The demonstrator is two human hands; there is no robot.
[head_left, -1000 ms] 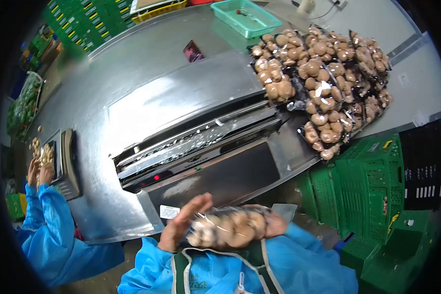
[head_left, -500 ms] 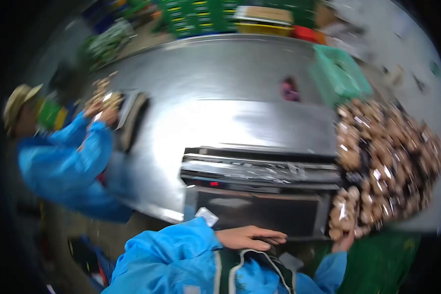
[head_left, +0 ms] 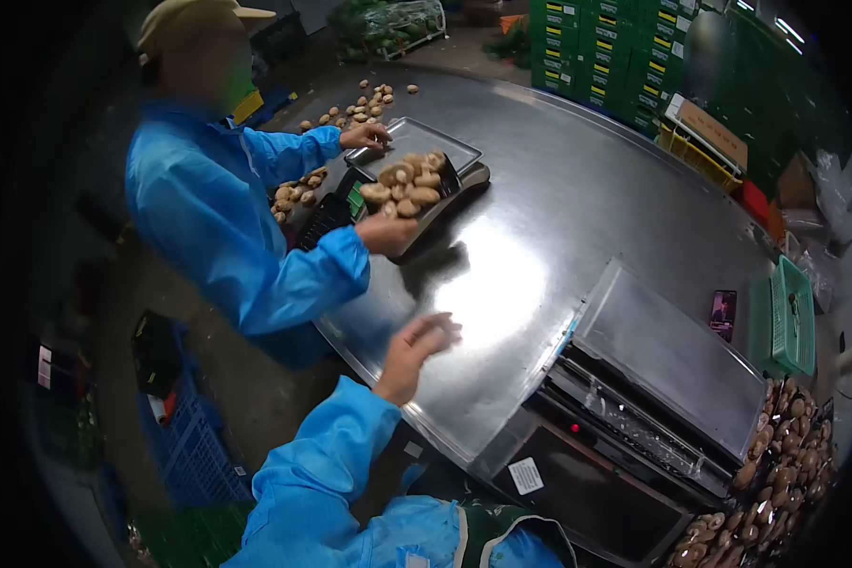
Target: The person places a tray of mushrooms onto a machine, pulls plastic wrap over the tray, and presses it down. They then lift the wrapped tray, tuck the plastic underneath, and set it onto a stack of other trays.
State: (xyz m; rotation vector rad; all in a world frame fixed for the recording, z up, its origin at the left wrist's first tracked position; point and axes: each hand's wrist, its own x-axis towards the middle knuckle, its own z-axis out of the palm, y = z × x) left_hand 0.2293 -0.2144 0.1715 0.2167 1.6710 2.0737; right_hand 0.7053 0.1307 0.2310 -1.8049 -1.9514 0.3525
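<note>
My left hand (head_left: 417,355) hangs over the near edge of the steel table (head_left: 540,142). Its fingers are stretched out, slightly blurred, and nothing is in them. A short way beyond it, a co-worker's hand (head_left: 386,234) holds a dark tray heaped with brown mushrooms (head_left: 405,185) above a scale (head_left: 473,185). The co-worker's other hand (head_left: 364,138) is at the scale's metal pan (head_left: 426,140). Right of my left hand stands a wrapping machine (head_left: 625,417) with a red light and a flat metal top. My right hand is outside the view.
Wrapped mushroom packs (head_left: 776,464) are piled right of the machine. A phone (head_left: 722,312) and a green basket (head_left: 793,317) lie on the table's right side. Loose mushrooms (head_left: 298,194) lie by the scale. Green crates (head_left: 606,52) are stacked behind; a blue crate (head_left: 194,445) stands on the floor.
My view has swung left toward the co-worker. My left hand has moved from the machine's front out over the table. My right hand, earlier at the wrapped packs, has left the view.
</note>
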